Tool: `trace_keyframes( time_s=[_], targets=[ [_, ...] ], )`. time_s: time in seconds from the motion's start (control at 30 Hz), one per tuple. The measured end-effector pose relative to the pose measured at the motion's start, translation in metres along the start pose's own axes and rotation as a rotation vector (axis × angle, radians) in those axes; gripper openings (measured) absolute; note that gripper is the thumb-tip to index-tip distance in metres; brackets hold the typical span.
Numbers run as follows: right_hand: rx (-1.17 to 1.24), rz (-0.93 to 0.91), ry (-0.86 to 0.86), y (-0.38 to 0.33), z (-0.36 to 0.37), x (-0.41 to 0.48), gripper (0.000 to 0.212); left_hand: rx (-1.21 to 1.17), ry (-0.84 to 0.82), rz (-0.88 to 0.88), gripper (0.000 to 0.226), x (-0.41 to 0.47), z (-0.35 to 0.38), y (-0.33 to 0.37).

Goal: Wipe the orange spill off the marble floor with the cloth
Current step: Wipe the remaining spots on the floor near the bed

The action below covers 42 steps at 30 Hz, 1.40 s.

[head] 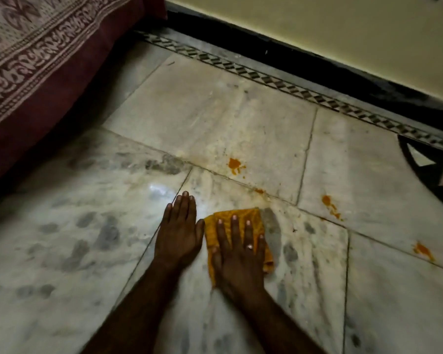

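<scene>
- The orange-yellow cloth [237,218] lies flat on the marble floor [74,213], just below frame centre.
- The right hand [241,251] presses it with straight, spread fingers.
- The left hand [179,231] rests flat on the floor beside the cloth, fingers straight and together.
- Orange spill spots [234,164] lie above and to the right of the cloth, apart from it.
- A patterned bedspread [36,47] fills the upper left.

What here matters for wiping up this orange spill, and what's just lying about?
For the job: cloth under the right hand, orange spill spots, marble floor, left hand flat on it.
Just there: patterned bedspread, wall, black skirting, inlaid border strip.
</scene>
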State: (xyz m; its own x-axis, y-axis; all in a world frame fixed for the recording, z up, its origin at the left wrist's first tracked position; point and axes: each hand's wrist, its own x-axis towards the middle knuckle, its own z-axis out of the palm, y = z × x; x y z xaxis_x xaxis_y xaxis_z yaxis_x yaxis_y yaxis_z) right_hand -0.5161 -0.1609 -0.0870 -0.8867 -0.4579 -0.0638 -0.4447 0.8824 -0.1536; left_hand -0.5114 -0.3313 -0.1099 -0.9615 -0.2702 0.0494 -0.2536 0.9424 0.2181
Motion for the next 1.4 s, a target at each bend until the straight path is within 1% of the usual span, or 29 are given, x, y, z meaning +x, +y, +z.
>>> trace_keyframes(
  time_s=[0.07, 0.1, 0.17, 0.2, 0.3, 0.37, 0.43, 0.5, 0.57, 0.63, 0.7, 0.77, 0.87, 0.93, 1.0, 1.07, 1.13, 1.2, 1.27, 1.33, 1.4],
  targets=[
    [-0.029, -0.069, -0.009, 0.011, -0.008, 0.037, 0.061, 0.002, 0.003, -0.030, 0.067, 0.003, 0.003, 0.004],
    [-0.034, -0.062, -0.043, 0.022, -0.016, 0.056, 0.061, -0.003, 0.002, -0.045, 0.068, 0.006, 0.004, 0.009],
    [-0.049, 0.055, -0.144, 0.050, -0.031, 0.084, 0.062, -0.017, -0.006, -0.061, 0.070, 0.011, 0.006, 0.018],
    [-0.062, 0.129, -0.164, 0.066, -0.034, 0.089, 0.062, -0.018, -0.015, -0.052, 0.070, 0.013, 0.006, 0.022],
    [-0.053, 0.262, -0.108, 0.099, -0.033, 0.062, 0.064, -0.033, -0.022, 0.016, 0.069, 0.012, 0.005, 0.034],
    [-0.033, 0.287, -0.039, 0.095, -0.027, 0.019, 0.066, -0.043, -0.021, 0.089, 0.066, 0.003, 0.007, 0.045],
    [-0.018, 0.247, 0.014, 0.071, -0.018, -0.024, 0.064, -0.047, -0.037, 0.157, 0.064, -0.006, 0.011, 0.054],
    [-0.010, 0.130, 0.021, 0.047, -0.013, -0.042, 0.062, -0.041, -0.032, 0.191, 0.063, -0.008, 0.012, 0.053],
    [-0.030, 0.025, 0.012, 0.043, -0.012, -0.026, 0.062, -0.026, -0.008, 0.203, 0.062, -0.007, 0.013, 0.050],
    [-0.078, 0.014, 0.006, 0.060, -0.015, 0.004, 0.063, -0.025, -0.001, 0.198, 0.061, -0.007, 0.012, 0.050],
    [-0.082, 0.106, -0.067, 0.089, -0.024, 0.023, 0.063, -0.018, -0.004, 0.188, 0.063, -0.007, 0.012, 0.050],
    [-0.067, 0.241, -0.105, 0.119, -0.030, 0.017, 0.064, -0.001, -0.021, 0.185, 0.064, -0.007, 0.012, 0.050],
    [-0.074, 0.452, -0.063, 0.157, -0.031, -0.027, 0.065, -0.003, -0.036, 0.220, 0.065, -0.008, 0.012, 0.058],
    [-0.028, 0.534, -0.072, 0.162, -0.029, -0.064, 0.066, -0.028, -0.039, 0.244, 0.066, -0.013, 0.014, 0.074],
    [0.007, 0.549, -0.101, 0.144, -0.022, -0.091, 0.065, -0.051, -0.052, 0.277, 0.066, -0.019, 0.020, 0.095],
    [0.019, 0.567, -0.051, 0.115, -0.018, -0.100, 0.063, -0.059, -0.070, 0.314, 0.066, -0.020, 0.025, 0.112],
    [0.024, 0.503, 0.013, 0.105, -0.018, -0.089, 0.064, -0.055, -0.062, 0.343, 0.066, -0.017, 0.027, 0.121],
    [-0.018, 0.383, -0.011, 0.121, -0.022, -0.065, 0.064, -0.055, -0.067, 0.348, 0.066, -0.013, 0.029, 0.129],
    [-0.051, 0.340, -0.033, 0.148, -0.030, -0.040, 0.063, -0.061, -0.078, 0.331, 0.066, -0.011, 0.030, 0.137],
    [-0.057, 0.401, -0.076, 0.177, -0.043, -0.022, 0.065, -0.060, -0.088, 0.337, 0.067, -0.008, 0.031, 0.148],
    [-0.056, 0.515, -0.104, 0.207, -0.052, -0.019, 0.068, -0.060, -0.100, 0.401, 0.067, -0.005, 0.031, 0.163]
  ],
)
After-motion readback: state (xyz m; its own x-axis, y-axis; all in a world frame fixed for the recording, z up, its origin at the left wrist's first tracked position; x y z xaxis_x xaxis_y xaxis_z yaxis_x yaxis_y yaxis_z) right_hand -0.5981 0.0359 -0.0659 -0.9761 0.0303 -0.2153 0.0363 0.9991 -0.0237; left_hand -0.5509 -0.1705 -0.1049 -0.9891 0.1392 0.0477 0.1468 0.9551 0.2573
